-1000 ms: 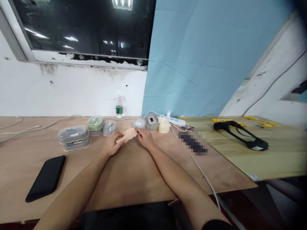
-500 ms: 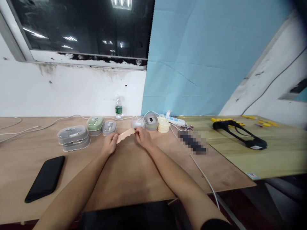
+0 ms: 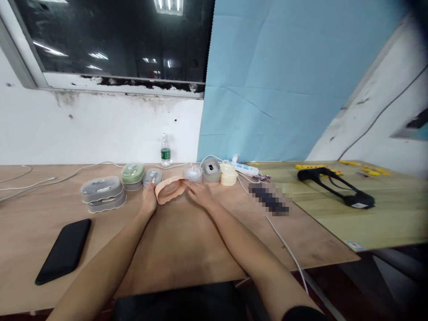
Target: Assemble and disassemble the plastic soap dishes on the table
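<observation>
A peach-coloured, wavy-edged piece point(image 3: 172, 191), bowed open like a shallow bowl or band, is held above the table; I cannot tell its exact kind. My left hand point(image 3: 149, 199) grips its left end, thumb up along the side. At its right end my right hand point(image 3: 198, 192) has its fingertips closed on the rim. Just behind the hands stand a small grey lidded box point(image 3: 152, 177) and a clear container point(image 3: 192, 173). A round grey container point(image 3: 211, 170) and a stack of pale yellow wavy-edged pieces point(image 3: 228, 174) are right of them.
Left on the wooden table lie stacked grey lidded boxes point(image 3: 102, 192), a green-lidded box point(image 3: 133, 175) and a black phone-like slab point(image 3: 63, 251). A water bottle point(image 3: 165, 152) stands at the wall. Rightward are a power strip point(image 3: 245, 168), white cables and a black strap-like frame point(image 3: 336, 185).
The peach piece has gone from a flat, narrow strip to a bowed-open shape. My left hand has moved slightly left and up; my right hand stays nearly in place.
</observation>
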Demonstrator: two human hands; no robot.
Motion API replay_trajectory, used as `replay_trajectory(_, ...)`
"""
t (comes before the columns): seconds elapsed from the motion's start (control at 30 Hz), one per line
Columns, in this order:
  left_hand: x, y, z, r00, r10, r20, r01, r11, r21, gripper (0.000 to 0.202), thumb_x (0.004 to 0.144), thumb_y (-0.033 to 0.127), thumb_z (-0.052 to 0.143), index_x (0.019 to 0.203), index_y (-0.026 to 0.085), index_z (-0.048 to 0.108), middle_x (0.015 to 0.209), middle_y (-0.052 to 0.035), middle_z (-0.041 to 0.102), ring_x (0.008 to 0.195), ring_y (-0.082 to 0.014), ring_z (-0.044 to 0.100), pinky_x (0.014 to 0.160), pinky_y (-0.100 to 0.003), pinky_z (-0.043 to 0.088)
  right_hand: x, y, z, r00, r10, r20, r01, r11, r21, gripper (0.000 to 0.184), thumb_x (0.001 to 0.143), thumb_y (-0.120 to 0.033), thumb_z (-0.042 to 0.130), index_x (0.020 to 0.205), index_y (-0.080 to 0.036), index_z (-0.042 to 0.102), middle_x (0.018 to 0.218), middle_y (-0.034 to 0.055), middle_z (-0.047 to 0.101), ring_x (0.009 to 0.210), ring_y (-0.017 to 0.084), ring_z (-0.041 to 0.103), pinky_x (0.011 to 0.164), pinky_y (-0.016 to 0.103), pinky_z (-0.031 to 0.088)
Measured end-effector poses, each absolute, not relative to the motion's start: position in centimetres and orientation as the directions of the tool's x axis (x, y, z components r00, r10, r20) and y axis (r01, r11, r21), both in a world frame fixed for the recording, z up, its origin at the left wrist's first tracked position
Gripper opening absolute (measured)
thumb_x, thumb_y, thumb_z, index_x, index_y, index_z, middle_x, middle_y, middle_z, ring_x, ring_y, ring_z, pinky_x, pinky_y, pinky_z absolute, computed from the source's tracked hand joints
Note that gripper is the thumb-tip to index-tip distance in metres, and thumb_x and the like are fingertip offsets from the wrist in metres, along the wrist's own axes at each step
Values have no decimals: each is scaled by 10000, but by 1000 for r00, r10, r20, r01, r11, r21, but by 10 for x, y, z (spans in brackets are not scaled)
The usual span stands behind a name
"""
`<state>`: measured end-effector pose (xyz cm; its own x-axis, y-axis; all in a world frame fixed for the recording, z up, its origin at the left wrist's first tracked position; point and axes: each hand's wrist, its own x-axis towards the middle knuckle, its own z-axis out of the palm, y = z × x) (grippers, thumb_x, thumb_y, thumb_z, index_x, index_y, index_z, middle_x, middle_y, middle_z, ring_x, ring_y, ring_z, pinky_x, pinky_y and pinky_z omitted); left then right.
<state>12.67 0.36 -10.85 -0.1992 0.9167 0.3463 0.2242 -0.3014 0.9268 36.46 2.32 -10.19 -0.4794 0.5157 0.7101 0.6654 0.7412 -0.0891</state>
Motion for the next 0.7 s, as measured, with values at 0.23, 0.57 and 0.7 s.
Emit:
replay_trajectory(0.23,129,7,-112,-136,957,257,66,-250,966,738,820,733,222,944,114,606,706,-79,670,497,-157,615,424,-241,410,380,45,-115,-177,600,780,768,580,-271,333,874,-314,537,1196,-268,609,1007,27,713,806,173,672,758,284,504)
replay_trajectory(0.57,129,7,-118,-105,931,350,194,-326,925,657,839,685,318,880,110,634,667,-71,656,491,-141,594,460,-246,433,428,50,-101,311,520,796,763,363,-535,323,849,-444,532,986,-185,667,880,55,604,755,153,553,734,282,458)
replay_trajectory(0.7,130,2,-117,-86,924,373,290,-335,896,628,862,650,305,874,123,646,661,-64,665,511,-149,604,500,-261,461,436,54,-104,340,495,800,774,336,-536,285,845,-392,544,1003,-193,671,955,65,562,825,163,547,770,300,462)
